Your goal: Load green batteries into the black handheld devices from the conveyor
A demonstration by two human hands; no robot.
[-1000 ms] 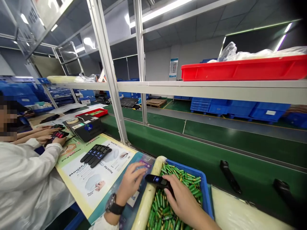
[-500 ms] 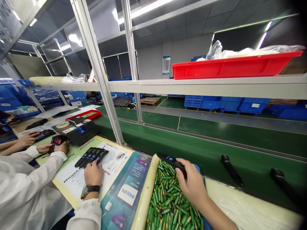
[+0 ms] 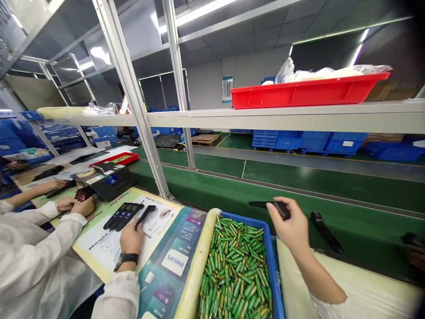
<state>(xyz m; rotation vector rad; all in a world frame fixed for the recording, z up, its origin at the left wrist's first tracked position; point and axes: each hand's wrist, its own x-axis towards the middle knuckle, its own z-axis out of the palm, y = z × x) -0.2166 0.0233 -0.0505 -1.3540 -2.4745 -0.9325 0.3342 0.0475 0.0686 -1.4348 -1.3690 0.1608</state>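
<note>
My left hand (image 3: 131, 241), with a dark watch on the wrist, is closed on a slim black handheld device (image 3: 145, 215), tilted up off the mat. Just left of it, several similar black devices (image 3: 122, 217) with small displays lie side by side on the printed mouse-pad sheet (image 3: 102, 259). Over the green conveyor belt, my right hand (image 3: 290, 226) grips another black handheld device (image 3: 281, 210), its thin end pointing left. Below and left of that hand is a blue bin (image 3: 269, 261) full of green-and-gold batteries (image 3: 232, 270).
A yellowish foam roll (image 3: 195, 270) borders the bin's left side. One more black device (image 3: 325, 232) lies on the green belt (image 3: 212, 190). A metal post (image 3: 133, 88) and a shelf with a red tray (image 3: 308, 94) stand ahead. Co-workers' hands (image 3: 78, 204) hold a device at left.
My left hand has raised one device from the row and turned it. My right hand has moved with its device from over the batteries, rightward and up over the belt.
</note>
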